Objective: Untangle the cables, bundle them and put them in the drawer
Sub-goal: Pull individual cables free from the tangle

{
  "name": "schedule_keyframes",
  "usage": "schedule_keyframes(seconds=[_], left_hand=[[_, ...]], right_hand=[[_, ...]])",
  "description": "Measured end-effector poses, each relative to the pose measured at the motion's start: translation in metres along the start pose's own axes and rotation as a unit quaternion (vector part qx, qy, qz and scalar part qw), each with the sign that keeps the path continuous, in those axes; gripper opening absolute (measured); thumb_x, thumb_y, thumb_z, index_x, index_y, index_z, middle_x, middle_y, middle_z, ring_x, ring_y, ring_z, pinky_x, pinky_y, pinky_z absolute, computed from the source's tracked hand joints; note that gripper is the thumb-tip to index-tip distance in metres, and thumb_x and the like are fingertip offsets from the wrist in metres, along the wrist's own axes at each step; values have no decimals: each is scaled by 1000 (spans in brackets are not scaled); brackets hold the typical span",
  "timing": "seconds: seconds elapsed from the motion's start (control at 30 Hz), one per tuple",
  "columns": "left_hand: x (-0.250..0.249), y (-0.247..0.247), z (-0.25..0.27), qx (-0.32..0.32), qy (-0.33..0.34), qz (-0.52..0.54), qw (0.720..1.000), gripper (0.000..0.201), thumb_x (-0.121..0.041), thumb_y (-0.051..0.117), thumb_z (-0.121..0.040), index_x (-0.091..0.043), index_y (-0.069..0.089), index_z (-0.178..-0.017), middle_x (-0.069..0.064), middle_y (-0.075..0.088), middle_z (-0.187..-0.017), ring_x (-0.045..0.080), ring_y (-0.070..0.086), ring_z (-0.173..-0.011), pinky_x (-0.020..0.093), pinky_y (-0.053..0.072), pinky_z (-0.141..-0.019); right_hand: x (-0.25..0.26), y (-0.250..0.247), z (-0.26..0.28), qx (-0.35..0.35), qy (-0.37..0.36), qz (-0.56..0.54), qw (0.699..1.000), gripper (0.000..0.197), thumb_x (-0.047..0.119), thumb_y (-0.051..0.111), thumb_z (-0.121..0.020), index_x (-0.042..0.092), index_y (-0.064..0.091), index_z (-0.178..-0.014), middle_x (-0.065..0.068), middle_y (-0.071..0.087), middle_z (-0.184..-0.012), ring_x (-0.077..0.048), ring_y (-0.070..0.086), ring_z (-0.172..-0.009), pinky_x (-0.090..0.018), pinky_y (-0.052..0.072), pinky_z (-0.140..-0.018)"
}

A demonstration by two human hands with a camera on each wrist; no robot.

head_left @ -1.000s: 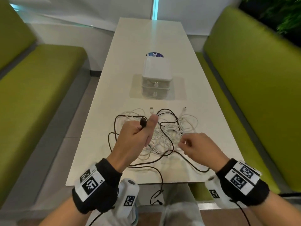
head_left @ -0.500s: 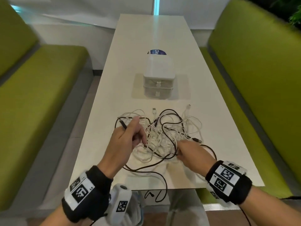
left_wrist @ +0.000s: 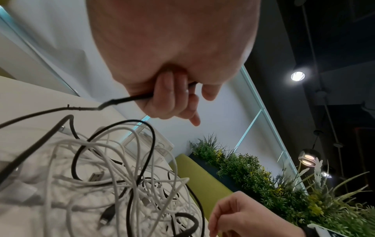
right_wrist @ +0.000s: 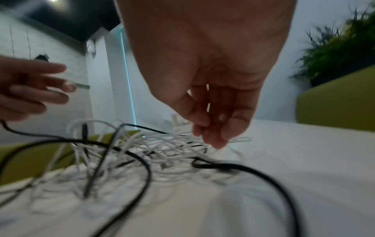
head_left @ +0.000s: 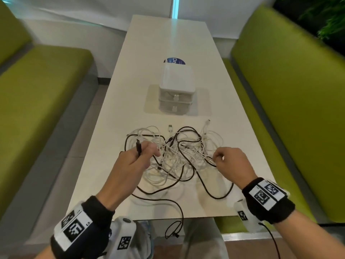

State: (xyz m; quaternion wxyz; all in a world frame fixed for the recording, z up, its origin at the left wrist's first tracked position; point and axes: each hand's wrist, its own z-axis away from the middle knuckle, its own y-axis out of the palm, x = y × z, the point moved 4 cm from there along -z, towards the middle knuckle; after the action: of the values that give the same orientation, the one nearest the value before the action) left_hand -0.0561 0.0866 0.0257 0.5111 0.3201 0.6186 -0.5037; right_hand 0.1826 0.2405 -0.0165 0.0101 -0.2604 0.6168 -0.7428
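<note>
A tangle of white and black cables (head_left: 177,152) lies on the near half of the white table (head_left: 168,34). My left hand (head_left: 143,152) is raised at the tangle's left side and grips one end of a black cable (head_left: 138,146), whose plug sticks up out of the fist (left_wrist: 168,99). Just right of the tangle, my right hand (head_left: 217,157) pinches a white cable strand with curled fingers (right_wrist: 211,137). A small white drawer unit (head_left: 176,86) with two drawers, both closed, stands beyond the cables.
Green benches (head_left: 37,101) run along both sides of the table. A blue round sticker (head_left: 174,60) lies behind the drawer unit. One black cable loop (head_left: 174,228) hangs over the near table edge. Plants (left_wrist: 263,184) stand behind the right bench.
My left hand dipped to the table, then rose again with the black plug end. My right hand reached into the tangle and has drawn back to the right with a strand.
</note>
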Motion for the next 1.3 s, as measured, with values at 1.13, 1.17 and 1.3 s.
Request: schedule_keyframes(seconds=[1.13,1.17,1.3], left_hand=[[-21,42,-2,49,48,-72,995,42,-46,34,-100,-28,69,-83,-3,41,-51,-2,45,-49,18,29,-54],[-23,46,-5,45,61,-92,993,39,-43,34,-100,-27,69,-91,-8,49,-56,-9,51,-57,13,34,-57],[-25,66,-17,73,115,-120,983,52,-56,29,-94,-25,58,-123,-14,55,-105,0,55,-101,18,43,-88]], right_hand=[[35,-37,24,-102,-144,-275,945,45,1,56,-84,28,47,-119,-5,49,-51,-23,52,-53,-36,51,-63],[46,-39,26,-93,-156,-294,938,45,0,56,-82,27,50,-117,-6,51,-52,-23,54,-56,-33,52,-69],[84,-39,34,-47,-186,-381,904,42,3,54,-82,28,53,-115,-18,57,-59,-22,60,-62,-38,50,-68]])
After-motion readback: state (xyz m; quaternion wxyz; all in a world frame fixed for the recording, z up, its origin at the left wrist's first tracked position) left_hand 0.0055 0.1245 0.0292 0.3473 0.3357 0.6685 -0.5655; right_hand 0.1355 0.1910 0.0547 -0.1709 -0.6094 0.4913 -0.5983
